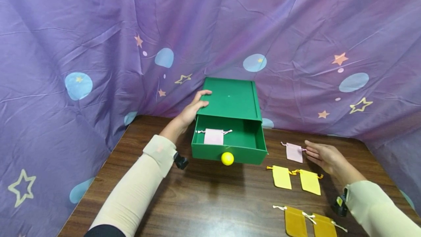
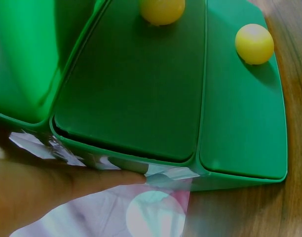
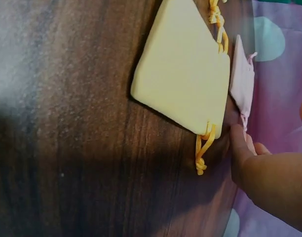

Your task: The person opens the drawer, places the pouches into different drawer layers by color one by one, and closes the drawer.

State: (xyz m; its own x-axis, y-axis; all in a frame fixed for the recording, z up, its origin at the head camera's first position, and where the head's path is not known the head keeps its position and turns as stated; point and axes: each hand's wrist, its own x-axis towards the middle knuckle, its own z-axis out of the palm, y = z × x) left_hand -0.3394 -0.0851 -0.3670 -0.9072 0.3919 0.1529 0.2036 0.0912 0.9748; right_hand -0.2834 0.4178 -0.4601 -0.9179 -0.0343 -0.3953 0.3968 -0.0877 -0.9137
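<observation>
A green drawer cabinet [image 1: 231, 98] stands at the back of the table, its top drawer [image 1: 245, 158] with a yellow ball knob [image 1: 227, 158] pulled out. Inside the drawer lies a pale pink drawstring pouch [image 1: 213, 136]. My left hand [image 1: 190, 110] rests against the cabinet's left side, fingertips over the top edge; in the left wrist view its thumb [image 2: 106, 182] lies straight along the side. On the right, my right hand [image 1: 326, 157] is beside another pink pouch [image 1: 294, 152], fingers extended by its drawstring end. Whether they touch the string I cannot tell.
Two yellow pouches [image 1: 310, 182] lie side by side in front of the pink one. Nearer still are two mustard-brown pouches [image 1: 295, 222]. Lower drawers with yellow knobs [image 2: 254, 44] show in the left wrist view. A purple curtain [image 1: 210, 28] hangs behind the table.
</observation>
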